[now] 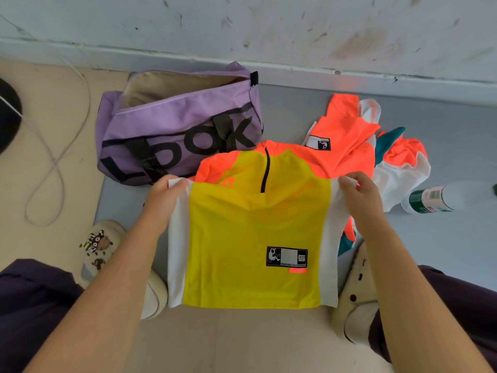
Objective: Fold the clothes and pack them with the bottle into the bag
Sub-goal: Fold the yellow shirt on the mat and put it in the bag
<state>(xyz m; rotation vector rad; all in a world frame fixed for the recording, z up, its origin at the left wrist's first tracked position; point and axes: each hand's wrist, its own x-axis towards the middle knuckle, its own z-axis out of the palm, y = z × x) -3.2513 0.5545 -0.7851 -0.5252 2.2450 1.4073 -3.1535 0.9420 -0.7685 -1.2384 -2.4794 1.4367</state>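
Grey mat (443,146) covers the right and centre of the frame, on a beige floor (53,103) below a scuffed white wall (269,22).

Purple bag (177,130), upper left of centre, lies on its side with the zip mouth open toward the top; black lettering on its face.

Yellow shirt (252,238), centre frame, is held up by its two white side panels; orange shoulders, short black zip at the neck, black patch at the lower right.

Pile of clothes (376,157), orange, white and teal, lies right of centre, just behind the shirt.

Left hand (164,192): fingers curled, pinching the shirt's left white edge near the shoulder. Right hand (360,192): fingers curled, pinching the right white edge at the same height.

Bottle (430,197), right edge of the frame, lies on its side on the mat, touching the pile's white cloth.

Pale shoes (102,246) show at either side below the shirt. A thin white cable (53,157) loops at left.
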